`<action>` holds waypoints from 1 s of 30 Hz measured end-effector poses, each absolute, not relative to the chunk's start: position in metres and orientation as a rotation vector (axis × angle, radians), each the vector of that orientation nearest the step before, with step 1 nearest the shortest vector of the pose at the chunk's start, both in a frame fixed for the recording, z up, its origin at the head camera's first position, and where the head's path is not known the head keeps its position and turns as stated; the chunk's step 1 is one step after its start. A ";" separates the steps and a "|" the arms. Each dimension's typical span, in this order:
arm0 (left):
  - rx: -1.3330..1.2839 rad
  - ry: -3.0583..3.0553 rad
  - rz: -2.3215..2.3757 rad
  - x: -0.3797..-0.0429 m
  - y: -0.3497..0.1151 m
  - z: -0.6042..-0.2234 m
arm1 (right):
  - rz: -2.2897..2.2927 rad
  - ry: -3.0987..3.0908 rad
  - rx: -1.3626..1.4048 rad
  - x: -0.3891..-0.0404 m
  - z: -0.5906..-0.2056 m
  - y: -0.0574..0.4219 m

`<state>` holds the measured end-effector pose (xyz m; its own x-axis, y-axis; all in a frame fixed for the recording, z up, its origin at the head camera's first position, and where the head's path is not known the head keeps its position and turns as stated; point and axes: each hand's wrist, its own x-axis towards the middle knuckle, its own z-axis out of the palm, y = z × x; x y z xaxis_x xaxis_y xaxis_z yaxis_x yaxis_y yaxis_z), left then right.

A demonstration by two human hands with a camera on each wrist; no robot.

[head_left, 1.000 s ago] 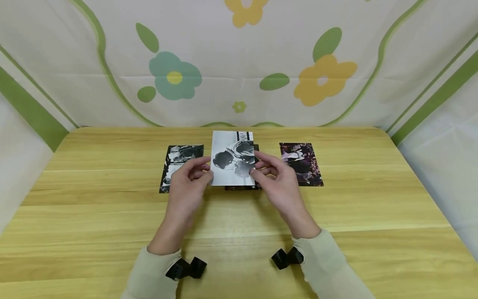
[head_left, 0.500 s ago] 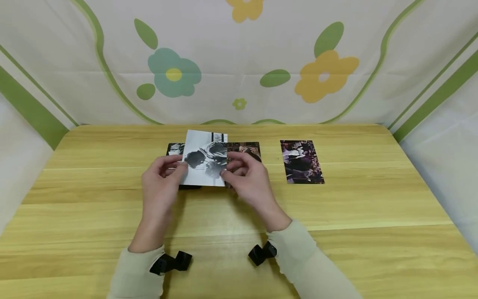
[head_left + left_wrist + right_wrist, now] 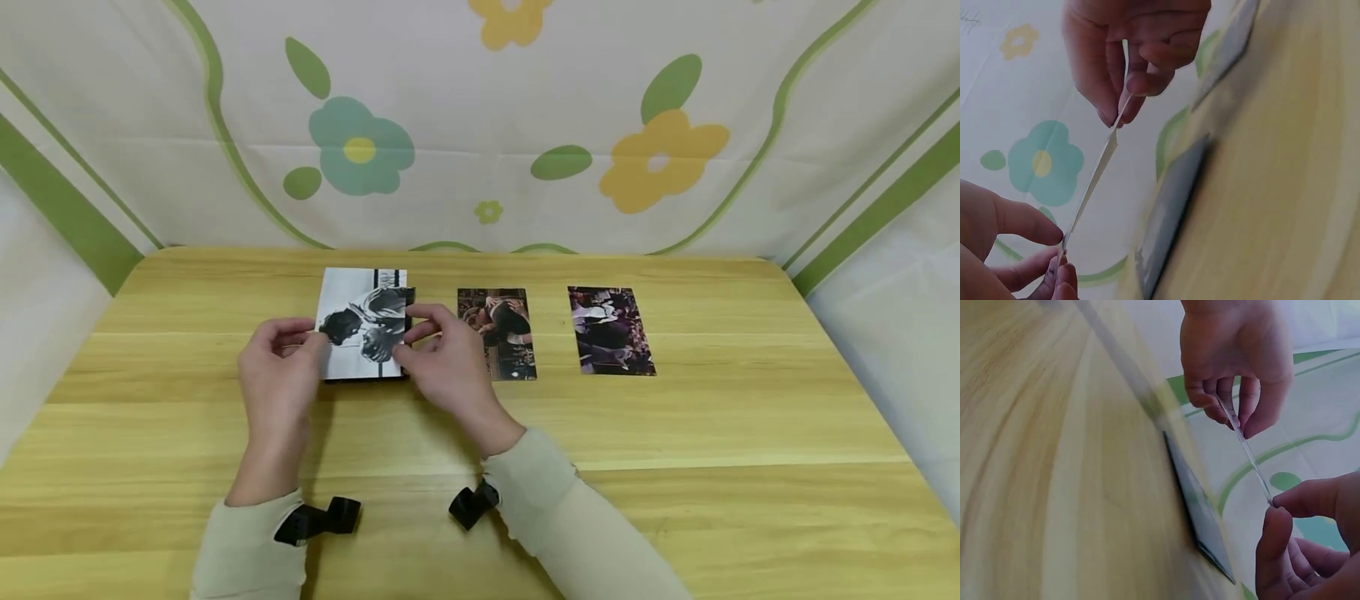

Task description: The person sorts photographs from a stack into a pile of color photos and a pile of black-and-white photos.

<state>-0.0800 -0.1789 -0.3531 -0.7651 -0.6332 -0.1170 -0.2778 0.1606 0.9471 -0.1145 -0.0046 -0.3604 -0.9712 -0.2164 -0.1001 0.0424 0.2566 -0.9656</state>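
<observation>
The black-and-white print (image 3: 360,333) at the left is looking like thin photo paper, smooth-faced, while the middle print (image 3: 497,333) and the right print (image 3: 611,333) are showing smooth paper faces too; from the wrists, sheets on the table (image 3: 712,500) are giving off a pale, glossy sheen. The table is showing smooth, wood-grained boards with a soft shine. At the far side, the backdrop (image 3: 487,100) is hanging as matt, lightly creased cloth. Both sleeves (image 3: 251,542) are appearing as soft, matt fabric, and the black wrist devices (image 3: 318,521) are resembling hard plastic
</observation>
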 end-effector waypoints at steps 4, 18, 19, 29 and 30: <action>0.822 -2.286 -1.475 -0.080 -0.180 -0.360 | -1.668 2.404 -0.142 -0.117 -0.366 -0.008; 0.819 -2.488 -1.389 -0.086 -0.186 -0.380 | -1.198 2.596 -0.229 -0.124 -0.378 -0.012; 0.821 -2.492 -1.383 -0.086 -0.186 -0.380 | -1.180 2.606 -0.239 -0.124 -0.378 -0.012; 0.802 -2.513 -1.332 -0.086 -0.186 -0.382 | -1.117 2.659 -0.261 -0.121 -0.378 -0.011; 0.798 -2.516 -1.329 -0.086 -0.185 -0.382 | -1.116 2.662 -0.260 -0.121 -0.378 -0.011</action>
<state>-0.0860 -0.1854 -0.3816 -0.8379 -0.5395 -0.0830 -0.3726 0.4543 0.8091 -0.1213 -0.0110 -0.3784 -0.9547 -0.2549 -0.1533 -0.0692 0.6918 -0.7188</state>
